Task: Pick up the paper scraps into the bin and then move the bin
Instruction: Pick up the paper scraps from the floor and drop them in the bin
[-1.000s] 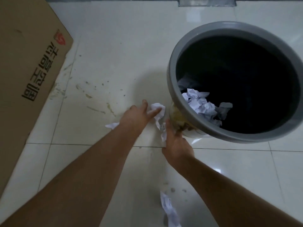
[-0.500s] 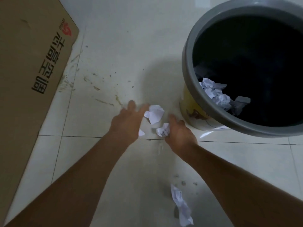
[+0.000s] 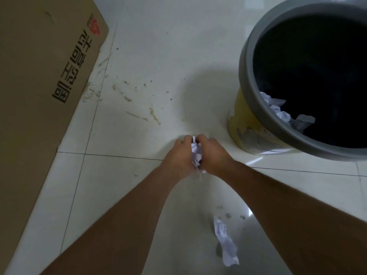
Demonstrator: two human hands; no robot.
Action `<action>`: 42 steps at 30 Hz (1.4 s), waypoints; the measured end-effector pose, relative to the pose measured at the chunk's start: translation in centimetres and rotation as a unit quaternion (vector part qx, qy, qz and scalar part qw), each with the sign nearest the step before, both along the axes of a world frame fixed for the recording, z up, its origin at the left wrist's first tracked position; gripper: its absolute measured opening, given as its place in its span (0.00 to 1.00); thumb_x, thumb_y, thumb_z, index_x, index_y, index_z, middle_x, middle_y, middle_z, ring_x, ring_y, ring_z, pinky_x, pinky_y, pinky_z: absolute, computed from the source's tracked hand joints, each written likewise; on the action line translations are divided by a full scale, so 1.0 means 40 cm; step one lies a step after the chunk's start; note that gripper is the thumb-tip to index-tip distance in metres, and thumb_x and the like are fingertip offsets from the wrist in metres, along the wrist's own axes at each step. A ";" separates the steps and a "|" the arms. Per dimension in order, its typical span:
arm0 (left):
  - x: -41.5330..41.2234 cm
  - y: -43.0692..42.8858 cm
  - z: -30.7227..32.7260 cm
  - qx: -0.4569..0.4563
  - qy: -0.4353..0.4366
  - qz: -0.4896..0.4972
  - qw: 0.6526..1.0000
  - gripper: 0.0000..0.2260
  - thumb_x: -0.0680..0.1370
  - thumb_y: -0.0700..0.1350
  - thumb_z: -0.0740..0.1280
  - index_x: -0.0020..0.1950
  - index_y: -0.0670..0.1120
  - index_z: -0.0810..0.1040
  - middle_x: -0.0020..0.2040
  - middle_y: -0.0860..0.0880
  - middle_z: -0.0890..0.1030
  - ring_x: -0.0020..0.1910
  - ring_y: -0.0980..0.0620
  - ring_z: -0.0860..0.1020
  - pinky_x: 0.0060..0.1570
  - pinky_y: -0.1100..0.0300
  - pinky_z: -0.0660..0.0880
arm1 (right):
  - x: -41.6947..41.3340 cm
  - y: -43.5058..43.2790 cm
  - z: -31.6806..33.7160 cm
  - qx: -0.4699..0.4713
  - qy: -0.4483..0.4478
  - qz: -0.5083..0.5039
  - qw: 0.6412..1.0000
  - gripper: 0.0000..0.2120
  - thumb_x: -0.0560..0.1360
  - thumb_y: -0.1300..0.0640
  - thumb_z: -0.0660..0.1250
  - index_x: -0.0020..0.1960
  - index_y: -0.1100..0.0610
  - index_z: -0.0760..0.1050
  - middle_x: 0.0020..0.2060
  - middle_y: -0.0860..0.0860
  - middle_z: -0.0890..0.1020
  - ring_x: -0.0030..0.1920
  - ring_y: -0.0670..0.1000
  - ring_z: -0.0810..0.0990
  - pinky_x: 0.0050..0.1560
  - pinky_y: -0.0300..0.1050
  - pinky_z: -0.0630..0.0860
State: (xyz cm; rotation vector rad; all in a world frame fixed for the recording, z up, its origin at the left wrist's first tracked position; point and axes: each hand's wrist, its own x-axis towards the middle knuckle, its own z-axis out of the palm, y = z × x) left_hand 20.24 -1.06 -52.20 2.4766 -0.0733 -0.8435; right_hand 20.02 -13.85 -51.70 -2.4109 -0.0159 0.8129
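Observation:
My left hand (image 3: 179, 155) and my right hand (image 3: 213, 154) are pressed together low over the tiled floor, cupping crumpled white paper scraps (image 3: 196, 154) between them. To their right stands the bin (image 3: 250, 80), with a grey rim, a yellow side and a dark inside. Several crumpled scraps (image 3: 282, 113) lie inside it near the closest wall. Another white scrap (image 3: 225, 243) lies on the floor between my forearms, close to me.
A large brown cardboard box (image 3: 39, 86) with printed characters fills the left side. The pale floor tiles (image 3: 149, 56) carry brownish stains between the box and my hands. Small specks lie near the loose scrap.
My hands have closed together around the scraps that lay apart on the floor beside the bin. The view has shifted left, so the bin now sits further right.

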 end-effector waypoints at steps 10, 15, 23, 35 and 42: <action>-0.029 0.039 0.140 -0.027 -0.104 0.077 0.991 0.18 0.68 0.40 0.76 0.55 0.41 0.75 0.51 0.43 0.79 0.47 0.45 0.78 0.42 0.60 0.66 | -0.031 0.041 0.126 0.094 -0.068 -0.071 0.991 0.18 0.68 0.56 0.73 0.53 0.57 0.70 0.48 0.58 0.79 0.45 0.59 0.80 0.40 0.46 0.71; 0.001 0.090 0.348 -0.017 -0.195 0.091 0.976 0.18 0.70 0.38 0.74 0.58 0.40 0.75 0.52 0.42 0.82 0.49 0.42 0.80 0.44 0.57 0.70 | 0.000 0.126 0.308 0.089 -0.150 -0.039 0.984 0.23 0.70 0.61 0.73 0.61 0.55 0.66 0.52 0.59 0.76 0.49 0.60 0.79 0.44 0.49 0.75; 0.106 -0.118 0.685 -0.061 -0.305 0.003 0.951 0.24 0.72 0.40 0.75 0.65 0.42 0.72 0.61 0.42 0.78 0.58 0.41 0.77 0.49 0.58 0.66 | 0.067 -0.092 0.667 0.073 -0.298 -0.066 0.949 0.23 0.71 0.61 0.72 0.62 0.56 0.67 0.50 0.55 0.74 0.47 0.56 0.77 0.44 0.48 0.73; 0.141 -0.422 0.669 -0.044 -0.277 -0.132 0.951 0.31 0.71 0.44 0.73 0.71 0.50 0.65 0.65 0.44 0.73 0.58 0.43 0.77 0.58 0.45 0.78 | -0.003 -0.469 0.677 -0.034 -0.256 -0.204 0.944 0.27 0.67 0.59 0.74 0.62 0.58 0.68 0.51 0.57 0.80 0.46 0.55 0.78 0.41 0.46 0.74; 0.123 -0.359 0.694 -0.056 -0.271 -0.102 0.955 0.36 0.74 0.35 0.71 0.77 0.51 0.61 0.71 0.46 0.66 0.52 0.47 0.79 0.54 0.53 0.79 | -0.022 -0.443 0.710 -0.143 -0.265 -0.153 0.941 0.43 0.60 0.56 0.80 0.70 0.51 0.64 0.62 0.55 0.72 0.61 0.58 0.72 0.61 0.54 0.74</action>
